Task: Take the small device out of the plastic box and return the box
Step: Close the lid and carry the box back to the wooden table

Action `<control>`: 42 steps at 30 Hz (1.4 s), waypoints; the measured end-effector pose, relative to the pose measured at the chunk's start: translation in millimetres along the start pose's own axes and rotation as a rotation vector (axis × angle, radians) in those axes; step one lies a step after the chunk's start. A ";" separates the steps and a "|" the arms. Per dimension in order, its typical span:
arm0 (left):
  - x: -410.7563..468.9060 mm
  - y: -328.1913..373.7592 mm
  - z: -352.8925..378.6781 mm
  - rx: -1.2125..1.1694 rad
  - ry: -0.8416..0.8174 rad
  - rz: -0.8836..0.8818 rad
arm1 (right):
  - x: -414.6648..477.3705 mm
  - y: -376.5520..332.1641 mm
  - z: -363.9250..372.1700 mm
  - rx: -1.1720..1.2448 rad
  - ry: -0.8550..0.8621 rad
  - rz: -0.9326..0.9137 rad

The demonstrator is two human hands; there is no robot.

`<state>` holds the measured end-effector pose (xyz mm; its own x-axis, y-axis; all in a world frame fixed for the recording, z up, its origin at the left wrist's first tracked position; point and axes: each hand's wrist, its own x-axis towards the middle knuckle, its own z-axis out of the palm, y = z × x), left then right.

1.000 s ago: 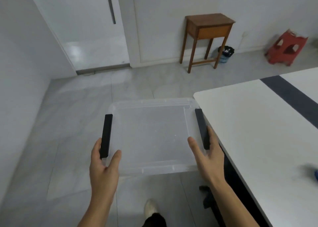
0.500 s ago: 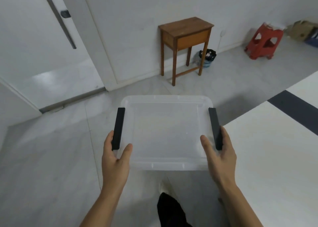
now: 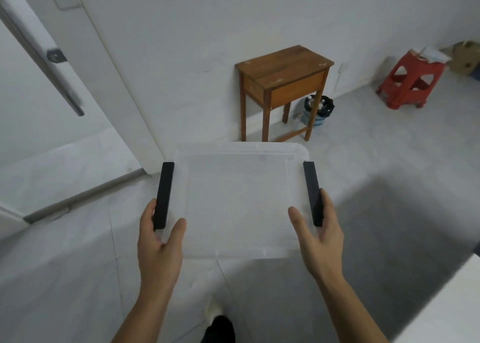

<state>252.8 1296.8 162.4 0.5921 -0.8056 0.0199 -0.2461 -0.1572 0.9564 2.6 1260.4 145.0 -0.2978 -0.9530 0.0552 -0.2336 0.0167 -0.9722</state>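
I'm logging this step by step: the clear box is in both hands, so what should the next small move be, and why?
Probably keep carrying the plastic box forward, level, toward the wooden side table. The left hand and right hand each grip a black handle, nothing shows inside the box, and it is in mid-air over the floor.

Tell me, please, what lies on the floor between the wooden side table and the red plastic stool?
In the head view, a small blue bin lined with a black bag stands beside the wooden side table; the rest towards the red stool is bare floor.
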 end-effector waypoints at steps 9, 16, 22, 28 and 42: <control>223.7 21.9 150.1 -0.033 -0.193 0.017 | 207.4 4.9 82.5 -0.081 0.203 0.050; 345.6 80.7 286.0 -0.020 -0.417 0.110 | 347.7 -10.1 82.3 -0.118 0.421 0.068; 413.9 96.6 415.3 0.026 -0.461 0.131 | 470.8 20.7 69.3 -0.105 0.499 0.107; 482.7 125.8 533.5 0.113 -0.331 0.133 | 630.4 38.9 57.5 -0.106 0.399 0.126; 672.3 127.5 744.8 0.184 -0.008 -0.020 | 990.2 61.8 111.3 -0.382 0.060 0.022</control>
<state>48.0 309.8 80.8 0.5922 -0.8058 -0.0019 -0.3710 -0.2747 0.8871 -203.7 284.0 114.2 -0.3578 -0.9319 0.0592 -0.5507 0.1594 -0.8193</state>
